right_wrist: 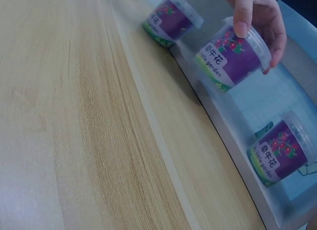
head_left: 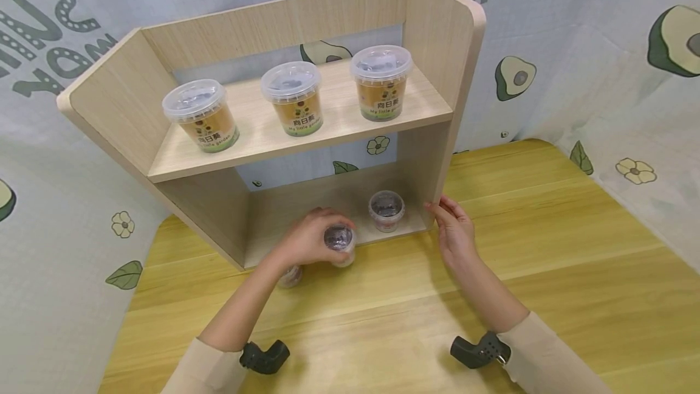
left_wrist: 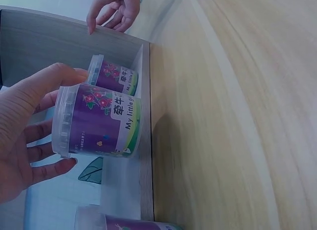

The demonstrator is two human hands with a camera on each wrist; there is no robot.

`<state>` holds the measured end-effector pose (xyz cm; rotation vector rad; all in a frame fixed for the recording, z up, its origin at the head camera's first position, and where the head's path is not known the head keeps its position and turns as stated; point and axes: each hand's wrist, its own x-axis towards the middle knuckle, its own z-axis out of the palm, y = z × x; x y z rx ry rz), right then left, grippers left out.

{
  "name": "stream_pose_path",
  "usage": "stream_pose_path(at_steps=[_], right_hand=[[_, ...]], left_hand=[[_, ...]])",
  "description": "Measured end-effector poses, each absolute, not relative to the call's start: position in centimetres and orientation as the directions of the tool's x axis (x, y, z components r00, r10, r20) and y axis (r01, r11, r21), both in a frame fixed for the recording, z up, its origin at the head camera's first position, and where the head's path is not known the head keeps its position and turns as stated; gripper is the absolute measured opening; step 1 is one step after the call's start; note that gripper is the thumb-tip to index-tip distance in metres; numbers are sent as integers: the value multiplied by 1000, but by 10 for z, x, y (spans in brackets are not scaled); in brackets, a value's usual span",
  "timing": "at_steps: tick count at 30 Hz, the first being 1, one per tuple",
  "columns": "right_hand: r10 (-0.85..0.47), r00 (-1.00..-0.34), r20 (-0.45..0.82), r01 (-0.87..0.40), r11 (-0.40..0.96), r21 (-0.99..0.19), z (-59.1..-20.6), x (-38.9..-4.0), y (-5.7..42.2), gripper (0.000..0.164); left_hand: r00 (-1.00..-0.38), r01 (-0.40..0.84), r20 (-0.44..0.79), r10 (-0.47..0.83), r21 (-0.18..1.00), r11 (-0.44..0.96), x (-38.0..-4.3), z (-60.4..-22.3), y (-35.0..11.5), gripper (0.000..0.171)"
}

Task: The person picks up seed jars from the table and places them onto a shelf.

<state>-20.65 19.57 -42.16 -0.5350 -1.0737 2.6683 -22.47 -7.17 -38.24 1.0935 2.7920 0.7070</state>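
Observation:
My left hand (head_left: pixel 313 238) grips a lidded plastic cup (left_wrist: pixel 101 122) with a purple flower label, thumb on one side of the lid and fingers on the other. The cup is at the front edge of the lower board of a wooden shelf (head_left: pixel 328 190), tilted in the right wrist view. My right hand (head_left: pixel 458 237) holds the front edge of the shelf's right side panel, thumb towards the inside. A matching purple cup (head_left: pixel 386 213) stands on the lower board near that panel. Another purple cup (right_wrist: pixel 169 21) stands by the shelf's front left, partly hidden by my left wrist in the head view.
On the upper board stand three lidded orange-labelled cups, left (head_left: pixel 205 120), middle (head_left: pixel 295 102) and right (head_left: pixel 383 87). The shelf stands on a wooden table (head_left: pixel 372 333). Cloth (head_left: pixel 579 78) printed with avocados hangs behind and at the sides.

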Motion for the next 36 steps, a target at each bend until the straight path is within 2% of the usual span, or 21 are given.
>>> stream_pose_path(at_steps=[9,22,36], right_hand=[[326,-913,-245,-58,-699,-713,-423,-208,196,31],[325,-908,-265,-47,-707,-705,-423,-208,196,30],[328,-901,-285,-39,-715,-698,-424,-209,198,29]], left_hand=[[-746,629,131,653,461,626,-236,-379,-77,48],[-841,501,58,539,462,732,-258,-378,-83,53],[-862,465,32,507,453,761,-263,-390,-83,52]])
